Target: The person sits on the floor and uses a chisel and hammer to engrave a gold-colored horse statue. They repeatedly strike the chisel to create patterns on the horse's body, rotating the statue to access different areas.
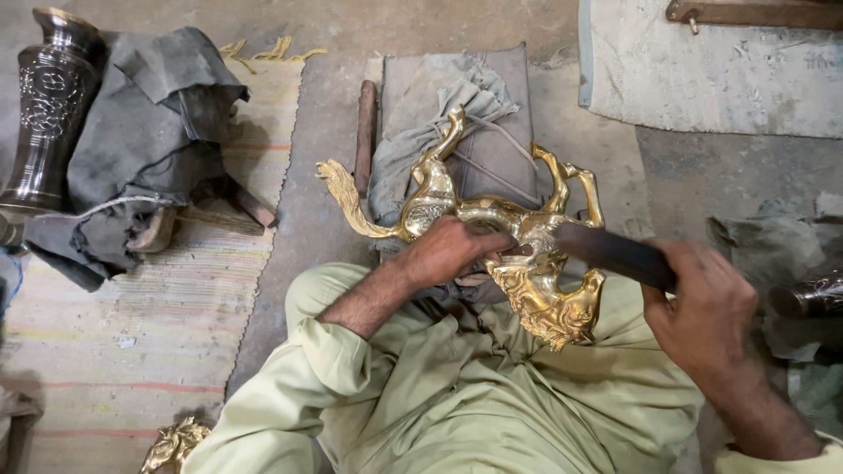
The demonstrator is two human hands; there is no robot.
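Note:
A shiny brass horse figurine (457, 215) lies on its side across my lap and a cloth-covered block, legs up, head (553, 312) toward me, tail out to the left. My left hand (448, 250) grips its body at the middle. My right hand (702, 303) holds the dark handle of a long flat tool (606, 250), whose tip rests against the horse's shoulder.
A grey cloth-wrapped block (465, 96) with a wooden stick beside it supports the horse. A dark engraved metal vase (44, 105) and grey rags lie left on a striped mat (132, 325). Another brass piece (171, 443) sits at the bottom left. A stone slab (711, 70) is at the top right.

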